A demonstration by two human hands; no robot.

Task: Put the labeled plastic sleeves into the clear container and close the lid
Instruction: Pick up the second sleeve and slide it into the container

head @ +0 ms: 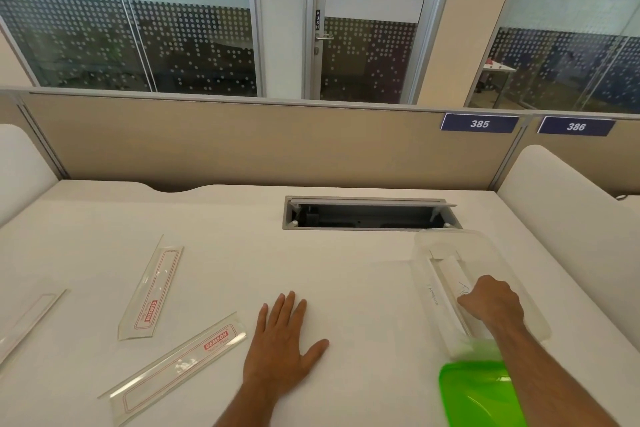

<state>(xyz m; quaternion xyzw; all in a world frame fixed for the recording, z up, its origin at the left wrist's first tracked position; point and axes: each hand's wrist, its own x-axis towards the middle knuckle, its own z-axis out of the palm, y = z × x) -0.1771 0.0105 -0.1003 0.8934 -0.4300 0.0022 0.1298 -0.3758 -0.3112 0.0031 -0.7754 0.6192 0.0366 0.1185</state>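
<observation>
1. Setting: a white desk (214, 246) is seen w/ a beige partition (242, 142) behind it and dotted glass walls in the upper frame; an open cable tray (370, 213) is set into the desk, centre-right.
2. Clear container (446, 246): shown at right of frame, lidless; a plastic sleeve (445, 288) is seen inside, lying lengthwise.
3. Right hand (491, 302): placed inside the container, fingers curled onto the sleeve's near end; the sleeve is grasped.
4. Left hand (284, 343): laid flat on the desk, lower centre, fingers straight, nothing held.
5. Green lid (478, 392): seen at lower right, just beside the container's near end, partly under the right forearm.
6. Three more labeled sleeves lie on the desk at left: one w/ red "GEMSON" print (150, 291), a second (176, 366) nearer the frame's bottom, a third (27, 322) at the left edge.
</observation>
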